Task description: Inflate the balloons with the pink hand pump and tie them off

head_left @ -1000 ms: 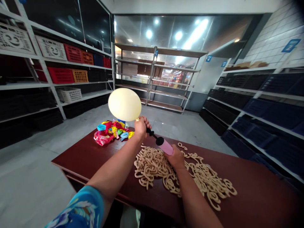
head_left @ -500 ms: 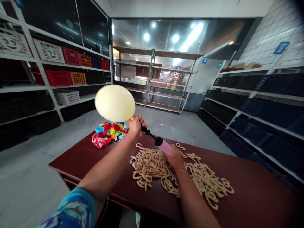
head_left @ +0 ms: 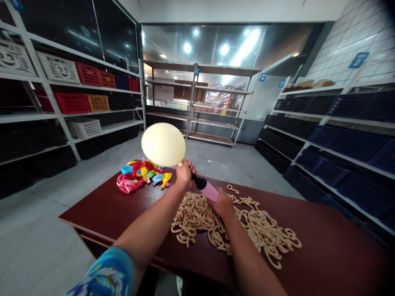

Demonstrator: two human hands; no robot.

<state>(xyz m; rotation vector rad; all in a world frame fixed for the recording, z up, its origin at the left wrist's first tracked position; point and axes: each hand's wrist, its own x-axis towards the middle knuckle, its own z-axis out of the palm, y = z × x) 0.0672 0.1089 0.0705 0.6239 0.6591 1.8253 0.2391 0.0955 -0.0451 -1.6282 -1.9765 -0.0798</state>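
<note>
A pale yellow inflated balloon [head_left: 163, 144] sits on the black tip of a hand pump. My left hand [head_left: 184, 173] is closed round the balloon's neck and the pump's black front end. My right hand [head_left: 224, 205] is wrapped round the pink pump barrel [head_left: 210, 191], held just above a heap of beige plastic clips [head_left: 234, 224]. The black shaft between my hands is pushed nearly all the way into the barrel.
A dark red table [head_left: 324, 255] carries the clips and a pile of coloured uninflated balloons [head_left: 141, 174] at its far left corner. Shelving with crates [head_left: 72, 102] lines the left wall, dark bins [head_left: 354, 107] the right, and bare racks [head_left: 197, 102] stand behind.
The pump shaft has slid into the barrel, bringing my hands closer together. The balloon has swung back to the right and sits a little lower.
</note>
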